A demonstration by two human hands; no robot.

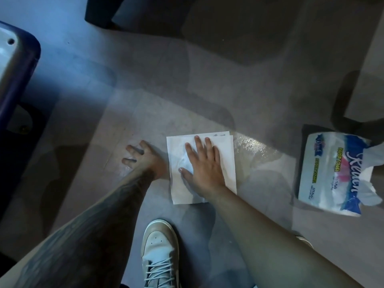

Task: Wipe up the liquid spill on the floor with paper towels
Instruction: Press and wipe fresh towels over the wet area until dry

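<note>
A white folded paper towel (226, 163) lies flat on the grey floor in the middle of the view. My right hand (202, 165) presses on it with straight, spread fingers. A darker damp patch shows in the towel under my thumb. Just right of the towel a shiny liquid spill (255, 146) glistens on the floor. My left hand (143, 155) rests flat on the bare floor left of the towel, fingers spread.
An opened pack of paper towels (334, 173) lies on the floor at the right. My grey sneaker (159, 252) stands below the towel. A dark blue object (18, 73) sits at the left edge, and dark furniture legs (99, 13) stand at the top.
</note>
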